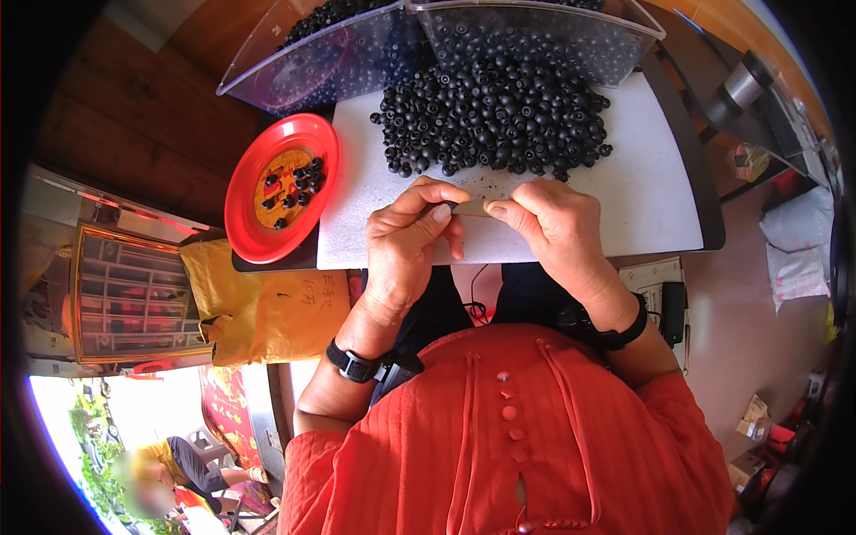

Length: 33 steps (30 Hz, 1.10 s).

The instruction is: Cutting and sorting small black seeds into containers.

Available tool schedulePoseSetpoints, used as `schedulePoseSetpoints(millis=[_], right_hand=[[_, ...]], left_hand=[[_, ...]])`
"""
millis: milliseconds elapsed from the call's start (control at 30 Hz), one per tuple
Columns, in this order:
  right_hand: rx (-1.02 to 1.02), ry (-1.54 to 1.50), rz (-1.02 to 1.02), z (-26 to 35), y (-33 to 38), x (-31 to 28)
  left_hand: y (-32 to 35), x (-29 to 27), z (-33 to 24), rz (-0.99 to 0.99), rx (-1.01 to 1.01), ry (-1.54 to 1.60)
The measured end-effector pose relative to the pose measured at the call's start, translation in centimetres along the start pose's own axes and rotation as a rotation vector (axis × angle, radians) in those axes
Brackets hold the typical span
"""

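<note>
My left hand (406, 234) is closed in a pinch on a small black round piece (452, 206), mostly covered by the fingertips. My right hand (562, 225) grips a thin, flat blade (474, 208) between thumb and bent forefinger. The blade's far end reaches to the black piece, and the two hands are close together over the front of the white board (357, 192). Just beyond them lies a heap of small black ball-shaped pieces (499, 111), many with a hole. A red plate (241, 192) to the left bears several similar black pieces (309, 176).
Behind the heap, clear plastic bins (339, 55) hold more black pieces. A yellow sack (276, 308) stands left below the table edge. A dark cylindrical cup (742, 87) is at the far right, with white bags (796, 241) on that side. Another person (178, 468) sits at lower left.
</note>
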State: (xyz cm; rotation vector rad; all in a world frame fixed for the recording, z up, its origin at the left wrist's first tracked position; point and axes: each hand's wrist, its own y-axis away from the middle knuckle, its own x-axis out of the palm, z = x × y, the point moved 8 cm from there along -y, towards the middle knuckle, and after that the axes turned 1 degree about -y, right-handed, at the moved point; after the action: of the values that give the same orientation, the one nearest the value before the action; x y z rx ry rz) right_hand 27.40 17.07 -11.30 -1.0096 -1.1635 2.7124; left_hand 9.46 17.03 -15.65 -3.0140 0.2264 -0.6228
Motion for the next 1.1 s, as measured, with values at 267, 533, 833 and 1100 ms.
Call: schedulePoseSetpoints(millis=[267, 533, 833, 1100], right_hand=[[0.118, -0.128, -0.065, -0.8, 0.2, -0.1], [0.143, -0.182, -0.038, -0.3, 0.5, -0.5], [0.067, -0.214, -0.055, -0.3, 0.5, -0.9], [0.098, -0.352, -0.159, -0.4, 0.8, -2.0]], left_hand=[[-0.1, 0.0, -0.3, -0.012, 0.003, 0.000], [0.7, -0.1, -1.6, 0.005, 0.046, -0.094], [0.7, -9.3, -12.2, -0.385, 0.493, -1.091], [-0.2, -5.8, -10.3, -0.294, 0.621, -1.367]])
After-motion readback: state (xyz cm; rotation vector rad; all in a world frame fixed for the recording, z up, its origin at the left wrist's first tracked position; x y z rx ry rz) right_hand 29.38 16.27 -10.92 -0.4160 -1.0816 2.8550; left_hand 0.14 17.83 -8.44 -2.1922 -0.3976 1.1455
